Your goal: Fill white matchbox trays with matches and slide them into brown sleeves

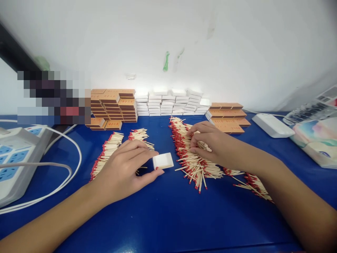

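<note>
Left hand (129,163): thumb and fingers closed around left end of small white tray (162,159), just left of match pile (195,168) on blue table (158,218). Right hand (207,138): fingers half-curled into pile; whether any match pinched, cannot tell. Risks: crisscrossed sticks could snag, scatter if pulled quickly. Tray shallow, gripped at one end; bump could tip it. Hard squeeze could buckle thin wall.

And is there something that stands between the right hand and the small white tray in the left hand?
Nothing visible blocks the way: from the right hand to the white tray lie only the low left edge of the match pile and a strip of blue table.
</note>
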{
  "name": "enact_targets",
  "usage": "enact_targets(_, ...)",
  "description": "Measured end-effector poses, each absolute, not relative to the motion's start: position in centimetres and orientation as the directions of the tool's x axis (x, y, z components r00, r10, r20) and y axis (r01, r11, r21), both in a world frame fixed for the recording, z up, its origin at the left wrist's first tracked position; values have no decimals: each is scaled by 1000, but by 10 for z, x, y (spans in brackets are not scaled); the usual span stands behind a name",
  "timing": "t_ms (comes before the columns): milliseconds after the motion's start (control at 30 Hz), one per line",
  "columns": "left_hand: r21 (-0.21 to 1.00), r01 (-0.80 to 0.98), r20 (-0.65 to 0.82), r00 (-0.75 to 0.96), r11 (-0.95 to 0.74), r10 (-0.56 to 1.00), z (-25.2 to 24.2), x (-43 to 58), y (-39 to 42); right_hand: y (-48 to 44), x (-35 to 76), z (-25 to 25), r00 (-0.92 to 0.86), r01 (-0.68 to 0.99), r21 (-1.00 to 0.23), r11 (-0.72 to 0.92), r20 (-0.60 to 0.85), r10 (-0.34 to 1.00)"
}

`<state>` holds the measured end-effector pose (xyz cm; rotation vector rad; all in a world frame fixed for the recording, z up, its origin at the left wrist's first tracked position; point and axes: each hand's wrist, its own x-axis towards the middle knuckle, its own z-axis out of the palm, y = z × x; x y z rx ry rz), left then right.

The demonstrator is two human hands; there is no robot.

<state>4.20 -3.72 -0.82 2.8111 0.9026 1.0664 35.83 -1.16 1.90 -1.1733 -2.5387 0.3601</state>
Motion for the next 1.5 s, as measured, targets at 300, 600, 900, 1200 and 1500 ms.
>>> enact_targets(300, 193, 516, 602, 609, -835, 516, -6, 43, -38, -12, 358, 20, -617, 702, -334, 629, 153, 771)
enact_targets(600, 183, 522, 604, 609, -833, 514, -9, 41, -36, -13, 355, 20, -627, 691, -284, 665, 222, 747)
enact_targets(900, 207, 506, 589, 619, -837, 520, -7, 41, -37, -12, 355, 20, -628, 705, -259, 660, 204, 751)
enact_targets(1200, 202, 507, 591, 619, -838, 517, -6, 42, -39, -13, 353, 19, -641, 688, -271, 673, 208, 739)
enact_targets(1500, 197, 508, 584, 627, -839, 516, -9, 42, -37, -10, 354, 14, -677, 657, -255, 709, 213, 704)
